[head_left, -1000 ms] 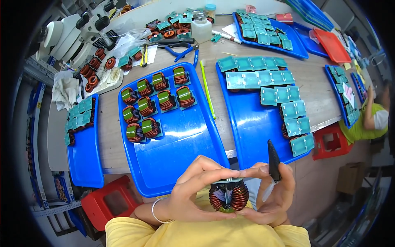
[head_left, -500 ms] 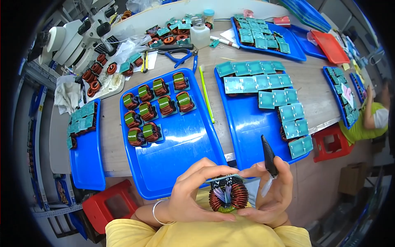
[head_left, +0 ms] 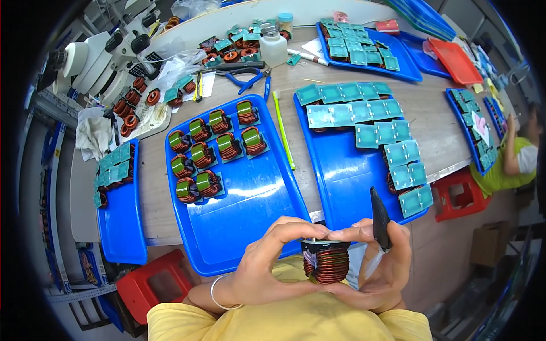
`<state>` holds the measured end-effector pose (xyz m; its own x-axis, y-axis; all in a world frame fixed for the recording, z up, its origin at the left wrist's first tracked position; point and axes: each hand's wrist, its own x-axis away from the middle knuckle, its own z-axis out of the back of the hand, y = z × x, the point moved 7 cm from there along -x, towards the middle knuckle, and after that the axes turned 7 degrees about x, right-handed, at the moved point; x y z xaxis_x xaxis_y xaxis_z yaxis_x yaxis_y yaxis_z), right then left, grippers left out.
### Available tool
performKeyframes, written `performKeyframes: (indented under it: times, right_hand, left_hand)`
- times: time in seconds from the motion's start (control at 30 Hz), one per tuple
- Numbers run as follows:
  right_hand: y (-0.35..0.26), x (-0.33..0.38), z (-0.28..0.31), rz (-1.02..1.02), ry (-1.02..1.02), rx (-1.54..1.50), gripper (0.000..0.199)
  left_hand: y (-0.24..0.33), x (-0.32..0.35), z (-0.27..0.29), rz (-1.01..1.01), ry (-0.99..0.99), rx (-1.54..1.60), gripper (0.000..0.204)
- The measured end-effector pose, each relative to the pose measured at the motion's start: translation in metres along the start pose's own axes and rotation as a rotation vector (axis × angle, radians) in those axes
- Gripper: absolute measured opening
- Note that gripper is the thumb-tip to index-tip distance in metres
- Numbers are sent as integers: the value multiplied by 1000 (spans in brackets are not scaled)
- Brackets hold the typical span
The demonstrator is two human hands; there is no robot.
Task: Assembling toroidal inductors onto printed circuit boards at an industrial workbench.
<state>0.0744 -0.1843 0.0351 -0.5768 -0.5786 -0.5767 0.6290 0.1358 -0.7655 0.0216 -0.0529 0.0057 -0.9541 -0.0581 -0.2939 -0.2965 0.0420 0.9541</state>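
Observation:
Close to my body, a wire-wound toroidal coil [head_left: 327,266] with a small board along its top is held between both hands. My left hand [head_left: 264,267] closes on it from the left, fingertips on the board and thumb below. From the other side my right hand [head_left: 384,273] grips the same coil, index finger at the board's edge and thumb underneath. Also tucked in my right hand is a tool with a black, tapered, textured handle [head_left: 379,219] pointing up and a translucent lower end; its exact kind I cannot make out.
Ahead lies a blue tray [head_left: 244,227] with several coils standing on boards. Right of it, another blue tray [head_left: 341,193] bears rows of green boards. A yellow-green brush [head_left: 283,131] lies between them. Blue-handled pliers [head_left: 244,82] and a microscope [head_left: 96,62] stand farther back.
The coil has turned in my hands, so its copper windings now face up toward me instead of the gap between its two windings. The black-handled tool has shifted slightly right.

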Motion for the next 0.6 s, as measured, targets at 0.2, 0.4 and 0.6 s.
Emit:
performKeyframes:
  times: [0.2,0.4,0.6]
  right_hand:
    - [4,9,17,44,116,28,98]
    - [25,23,28,-120,396,-142,92]
    - [33,23,14,-137,217,-157,88]
  left_hand:
    - [-13,4,-1,29,79,445,77]
    - [-13,0,3,128,74,426,78]
    - [-4,-2,8,33,4,64,73]
